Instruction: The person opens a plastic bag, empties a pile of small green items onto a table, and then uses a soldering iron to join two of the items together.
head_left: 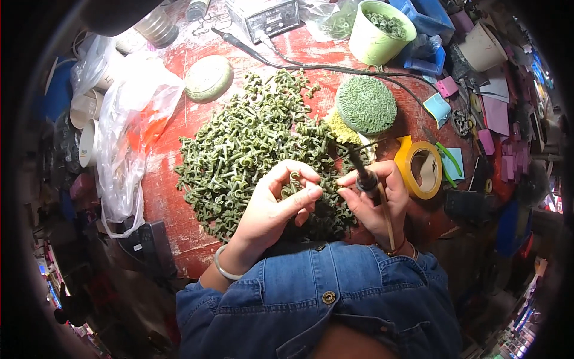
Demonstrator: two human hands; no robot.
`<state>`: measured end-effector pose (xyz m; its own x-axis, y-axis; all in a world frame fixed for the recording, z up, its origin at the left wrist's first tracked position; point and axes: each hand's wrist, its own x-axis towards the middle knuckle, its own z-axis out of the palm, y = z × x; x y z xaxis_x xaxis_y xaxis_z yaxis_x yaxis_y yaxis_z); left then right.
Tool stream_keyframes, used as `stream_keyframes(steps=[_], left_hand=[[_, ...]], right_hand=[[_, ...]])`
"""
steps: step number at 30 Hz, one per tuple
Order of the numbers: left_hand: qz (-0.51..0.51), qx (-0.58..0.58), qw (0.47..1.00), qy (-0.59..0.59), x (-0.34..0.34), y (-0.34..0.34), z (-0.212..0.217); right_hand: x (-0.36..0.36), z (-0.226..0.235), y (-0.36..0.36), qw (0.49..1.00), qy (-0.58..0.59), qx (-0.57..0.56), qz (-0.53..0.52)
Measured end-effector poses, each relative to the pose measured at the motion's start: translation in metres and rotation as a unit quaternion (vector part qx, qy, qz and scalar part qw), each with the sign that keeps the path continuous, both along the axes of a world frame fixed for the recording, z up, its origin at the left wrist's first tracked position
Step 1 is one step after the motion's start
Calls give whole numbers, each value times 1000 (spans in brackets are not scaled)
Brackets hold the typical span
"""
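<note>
A large heap of small green curled pieces point(245, 140), like short bent stems with coiled tops, lies in front of me. Over its near side my left hand point(269, 206) is closed, with one curled green piece point(293, 181) between thumb and fingers. To its right, my right hand point(378, 206) grips a dark pen-like tool point(366, 178) with a collar, along with a thin wooden stick point(387, 221). Whether these two are joined I cannot tell. Its thumb and forefinger pinch close to the left fingertips; anything tiny between them is too small to make out.
Beyond my right hand are a round green textured pad point(366, 105), a yellow tape roll point(418, 170) and green-handled pliers point(448, 160). A pale green bucket point(376, 45) stands farther back. Black cables point(335, 67) cross from a clear-sided box point(272, 23). Plastic bags point(128, 125) lie left.
</note>
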<state>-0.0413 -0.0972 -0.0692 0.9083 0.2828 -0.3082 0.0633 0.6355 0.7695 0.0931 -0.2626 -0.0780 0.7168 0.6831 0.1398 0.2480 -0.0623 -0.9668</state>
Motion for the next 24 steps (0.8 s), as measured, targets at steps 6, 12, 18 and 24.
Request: stream_keyframes(steps=[6,12,18,24], left_hand=[[11,79,996,45,-2,-3,0],[23,21,999,-7,-3,1,-3],[46,-37,998,-5,-2,6,-1],[43,-37,997,48,-2,5,5]], right_hand=[[-1,-8,0,997,-50,50,26],[4,4,-2,998,42,49,-25],[33,22,-23,934,-308,-147,-106],[37,17,-34,874,-391,-267,-113]])
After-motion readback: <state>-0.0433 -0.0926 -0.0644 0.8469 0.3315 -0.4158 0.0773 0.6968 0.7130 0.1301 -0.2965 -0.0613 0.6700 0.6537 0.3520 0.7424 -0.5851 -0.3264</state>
